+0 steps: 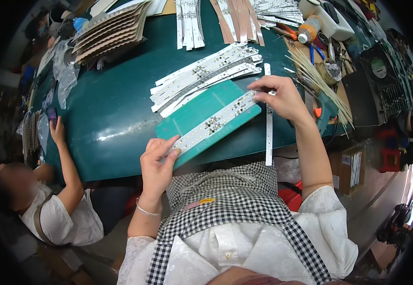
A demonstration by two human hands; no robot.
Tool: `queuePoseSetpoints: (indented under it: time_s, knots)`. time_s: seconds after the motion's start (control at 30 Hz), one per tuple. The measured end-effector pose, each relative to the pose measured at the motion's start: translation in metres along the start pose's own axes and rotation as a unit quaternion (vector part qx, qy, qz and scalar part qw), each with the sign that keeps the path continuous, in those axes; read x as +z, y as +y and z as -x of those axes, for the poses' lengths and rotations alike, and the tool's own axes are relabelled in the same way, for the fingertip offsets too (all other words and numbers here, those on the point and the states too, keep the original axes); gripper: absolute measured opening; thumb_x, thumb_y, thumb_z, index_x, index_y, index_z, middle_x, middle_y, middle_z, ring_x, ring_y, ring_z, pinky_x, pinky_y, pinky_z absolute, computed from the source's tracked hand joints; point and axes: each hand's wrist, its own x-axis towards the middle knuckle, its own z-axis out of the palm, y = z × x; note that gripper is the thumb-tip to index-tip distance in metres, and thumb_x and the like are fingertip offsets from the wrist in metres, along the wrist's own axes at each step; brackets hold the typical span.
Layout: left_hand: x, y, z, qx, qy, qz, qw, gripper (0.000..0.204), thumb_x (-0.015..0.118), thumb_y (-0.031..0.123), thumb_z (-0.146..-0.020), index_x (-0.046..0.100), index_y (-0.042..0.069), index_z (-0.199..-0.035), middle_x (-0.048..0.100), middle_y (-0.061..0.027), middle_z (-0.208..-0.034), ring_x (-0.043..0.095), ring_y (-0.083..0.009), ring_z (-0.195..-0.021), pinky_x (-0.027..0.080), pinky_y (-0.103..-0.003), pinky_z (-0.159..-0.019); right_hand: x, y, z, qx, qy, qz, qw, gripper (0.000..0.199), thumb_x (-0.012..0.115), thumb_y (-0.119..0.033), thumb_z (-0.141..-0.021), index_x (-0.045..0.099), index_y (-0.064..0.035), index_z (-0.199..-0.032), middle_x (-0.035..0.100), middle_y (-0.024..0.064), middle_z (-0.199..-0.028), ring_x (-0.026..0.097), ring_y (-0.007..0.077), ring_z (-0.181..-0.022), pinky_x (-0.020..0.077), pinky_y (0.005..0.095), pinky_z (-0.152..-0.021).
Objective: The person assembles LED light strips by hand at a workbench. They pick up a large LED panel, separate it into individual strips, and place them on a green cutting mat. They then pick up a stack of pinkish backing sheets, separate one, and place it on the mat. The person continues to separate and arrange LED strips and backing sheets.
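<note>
A white LED circuit board strip (214, 122), dotted with small yellow LEDs and dark parts, lies slantwise along a flat green board (194, 115). At the strip's lower left end, my left hand (156, 164) pinches it between thumb and fingers. My right hand (282, 97) holds the upper right end by thumb and forefinger. Just behind the green board, several similar strips are piled in a loose stack (206, 71). One narrow white strip (269, 135) lies by itself to the right, below my right hand, reaching the table's near edge.
More strip bundles (189, 23) and a stack of corrugated sheets (111, 33) sit on the green table (106, 109). On the right are thin sticks (320, 85), a glue gun (327, 111), a bottle (309, 29) and a black device (379, 71). A person at left holds a phone (52, 116).
</note>
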Motion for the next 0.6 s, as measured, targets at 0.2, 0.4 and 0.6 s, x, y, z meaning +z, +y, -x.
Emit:
queuePoseSetpoints:
  time_s: [0.2,0.4,0.6]
  knots:
    - [-0.003,0.005,-0.006,-0.016,-0.033,-0.018,0.999,0.029,0.064,-0.004,-0.078,0.069,0.002,-0.106,0.056,-0.0087,-0.071,0.050,-0.0213,-0.071,0.043,-0.031,-0.069,-0.016,-0.008,-0.006,0.071,-0.053,-0.015,0.996,0.020,0.072,0.002,-0.075,0.071,0.0013,-0.095,0.070,0.0071,-0.080,0.064,0.0114,-0.073,0.0511,0.0261,-0.068]
    - [-0.002,0.005,-0.008,0.037,-0.013,-0.092,0.995,0.028,0.065,-0.006,-0.075,0.070,0.001,-0.102,0.056,-0.0086,-0.071,0.050,-0.0222,-0.068,0.044,-0.032,-0.065,-0.014,-0.007,-0.012,0.047,-0.067,0.021,0.996,0.019,0.073,0.005,-0.071,0.071,0.0009,-0.090,0.069,0.0054,-0.075,0.064,0.0108,-0.072,0.0516,0.0255,-0.068]
    - [0.010,0.008,0.001,0.077,0.040,-0.090,0.992,0.025,0.065,-0.008,-0.074,0.069,0.000,-0.097,0.061,-0.0111,-0.077,0.057,-0.0256,-0.070,0.046,-0.034,-0.065,-0.015,-0.005,-0.004,-0.030,-0.040,0.073,0.996,0.019,0.075,0.000,-0.071,0.070,-0.0001,-0.089,0.071,0.0083,-0.078,0.065,0.0136,-0.070,0.0513,0.0273,-0.067]
